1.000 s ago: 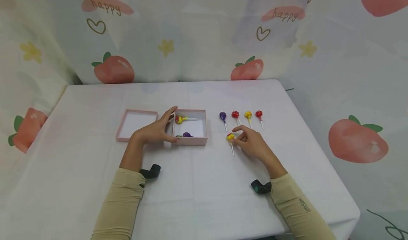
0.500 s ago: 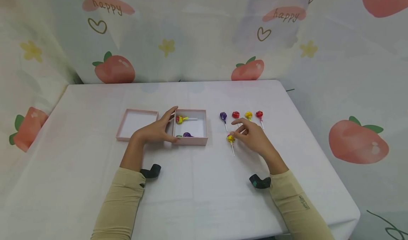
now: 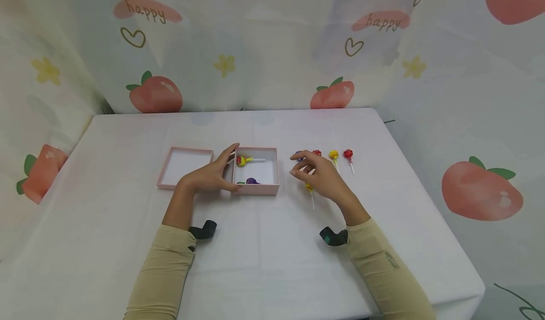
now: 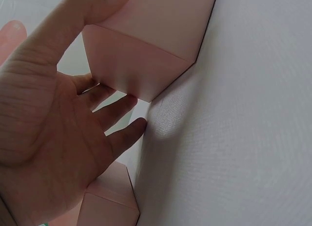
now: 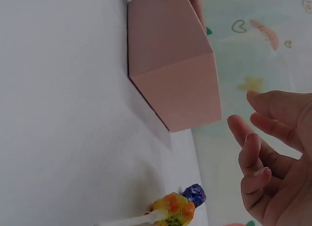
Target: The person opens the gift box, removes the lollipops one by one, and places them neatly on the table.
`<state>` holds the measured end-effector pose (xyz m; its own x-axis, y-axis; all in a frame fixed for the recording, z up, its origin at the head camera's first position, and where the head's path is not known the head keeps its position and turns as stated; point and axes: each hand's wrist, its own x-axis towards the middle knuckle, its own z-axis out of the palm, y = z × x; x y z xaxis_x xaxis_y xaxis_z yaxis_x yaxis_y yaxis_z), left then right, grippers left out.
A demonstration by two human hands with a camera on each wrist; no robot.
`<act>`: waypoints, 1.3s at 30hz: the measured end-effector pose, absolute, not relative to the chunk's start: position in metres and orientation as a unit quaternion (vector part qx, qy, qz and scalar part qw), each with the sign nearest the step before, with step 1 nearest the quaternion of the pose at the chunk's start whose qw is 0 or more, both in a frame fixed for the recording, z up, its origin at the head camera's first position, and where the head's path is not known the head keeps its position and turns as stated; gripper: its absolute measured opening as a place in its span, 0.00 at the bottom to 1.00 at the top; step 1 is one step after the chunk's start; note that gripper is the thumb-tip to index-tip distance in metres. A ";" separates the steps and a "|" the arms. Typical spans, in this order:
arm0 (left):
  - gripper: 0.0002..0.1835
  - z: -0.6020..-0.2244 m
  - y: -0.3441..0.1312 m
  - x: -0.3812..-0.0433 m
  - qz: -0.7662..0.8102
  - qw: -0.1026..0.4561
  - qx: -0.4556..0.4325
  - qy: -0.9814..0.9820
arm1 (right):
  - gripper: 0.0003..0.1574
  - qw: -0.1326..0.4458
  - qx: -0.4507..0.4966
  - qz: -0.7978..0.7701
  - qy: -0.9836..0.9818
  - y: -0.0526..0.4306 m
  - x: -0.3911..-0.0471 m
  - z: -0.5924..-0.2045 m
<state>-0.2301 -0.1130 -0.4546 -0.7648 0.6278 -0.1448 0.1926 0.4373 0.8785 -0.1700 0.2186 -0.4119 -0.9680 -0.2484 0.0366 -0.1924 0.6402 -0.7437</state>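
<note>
In the head view, my left hand (image 3: pixel 208 175) holds the pale pink open box (image 3: pixel 257 190) from its left side, thumb against the front wall and fingers reaching to the back corner. Inside the box, a red-and-yellow lollipop (image 3: pixel 243 160) lies near the back. A purple lollipop (image 3: pixel 252 181) shows partly behind the front wall. My right hand (image 3: pixel 322 178) hovers to the right of the box with loosely bent fingers and nothing between them. Beneath it, a yellow-and-red lollipop (image 3: pixel 310 188) lies on the table, its head partly covered by the hand.
The box lid (image 3: pixel 186 186) lies left of the box. A back row holds a mostly hidden purple lollipop (image 3: pixel 300 154), a partly covered red lollipop (image 3: pixel 317 152), a yellow lollipop (image 3: pixel 334 154) and another red lollipop (image 3: pixel 348 153). White cloth covers the table (image 3: pixel 264 258).
My right hand has let go of the yellow-and-red lollipop, lifted, and moved left toward the box, now overlapping the purple lollipop. My left hand stays on the box.
</note>
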 end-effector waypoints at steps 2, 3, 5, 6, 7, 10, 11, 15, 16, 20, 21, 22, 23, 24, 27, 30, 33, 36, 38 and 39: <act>0.69 -0.454 -0.113 -0.230 0.468 0.233 0.251 0.815 | 0.21 0.029 -0.134 -0.409 0.902 0.213 -0.173 -0.411; 0.69 -0.454 -0.114 -0.230 0.468 0.233 0.251 0.815 | 0.21 0.027 -0.139 -0.409 0.901 0.211 -0.174 -0.410; 0.69 -0.453 -0.114 -0.230 0.469 0.233 0.250 0.815 | 0.22 0.025 -0.146 -0.411 0.900 0.204 -0.177 -0.408; 0.69 -0.453 -0.114 -0.230 0.468 0.233 0.250 0.815 | 0.22 0.025 -0.148 -0.412 0.899 0.201 -0.179 -0.407; 0.69 -0.453 -0.114 -0.230 0.468 0.233 0.249 0.815 | 0.22 0.026 -0.150 -0.412 0.898 0.198 -0.180 -0.407; 0.69 -0.454 -0.115 -0.231 0.468 0.233 0.248 0.816 | 0.22 0.032 -0.157 -0.408 0.899 0.187 -0.184 -0.403; 0.69 -0.454 -0.115 -0.231 0.468 0.233 0.247 0.816 | 0.22 0.034 -0.163 -0.405 0.899 0.183 -0.185 -0.402; 0.68 -0.454 -0.115 -0.232 0.467 0.233 0.248 0.816 | 0.22 0.042 -0.184 -0.402 0.896 0.167 -0.192 -0.398; 0.68 -0.454 -0.115 -0.233 0.467 0.234 0.248 0.816 | 0.22 0.045 -0.189 -0.403 0.894 0.163 -0.194 -0.397; 0.67 -0.454 -0.115 -0.233 0.469 0.235 0.249 0.814 | 0.23 0.064 -0.209 -0.404 0.888 0.149 -0.202 -0.395; 0.67 -0.454 -0.116 -0.232 0.470 0.235 0.249 0.813 | 0.24 0.070 -0.214 -0.403 0.887 0.146 -0.203 -0.395; 0.67 -0.454 -0.116 -0.232 0.472 0.236 0.250 0.812 | 0.24 0.077 -0.220 -0.402 0.886 0.142 -0.204 -0.394; 0.68 -0.454 -0.116 -0.232 0.474 0.236 0.249 0.811 | 0.24 0.082 -0.225 -0.399 0.885 0.139 -0.205 -0.393; 0.68 -0.454 -0.115 -0.232 0.475 0.237 0.249 0.810 | 0.24 0.086 -0.229 -0.397 0.885 0.135 -0.206 -0.393; 0.67 -0.455 -0.116 -0.232 0.478 0.238 0.248 0.809 | 0.24 0.100 -0.227 -0.388 0.888 0.125 -0.208 -0.394; 0.67 -0.455 -0.116 -0.233 0.477 0.237 0.253 0.808 | 0.24 0.114 -0.215 -0.383 0.891 0.117 -0.210 -0.396; 0.67 -0.454 -0.117 -0.233 0.478 0.236 0.258 0.806 | 0.24 0.126 -0.205 -0.385 0.891 0.110 -0.212 -0.400; 0.67 -0.454 -0.116 -0.232 0.483 0.237 0.261 0.802 | 0.24 0.128 -0.197 -0.380 0.895 0.107 -0.214 -0.405; 0.67 -0.454 -0.115 -0.231 0.485 0.238 0.262 0.799 | 0.24 0.126 -0.191 -0.368 0.901 0.106 -0.214 -0.408; 0.67 -0.454 -0.114 -0.231 0.487 0.238 0.263 0.798 | 0.24 0.125 -0.188 -0.362 0.905 0.105 -0.214 -0.409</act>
<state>-0.2307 -0.1144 -0.4537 -0.7482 0.6518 -0.1240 0.1882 0.3877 0.9024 -0.2141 0.1050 -0.4086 -0.8981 -0.4303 -0.0905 -0.2492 0.6677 -0.7015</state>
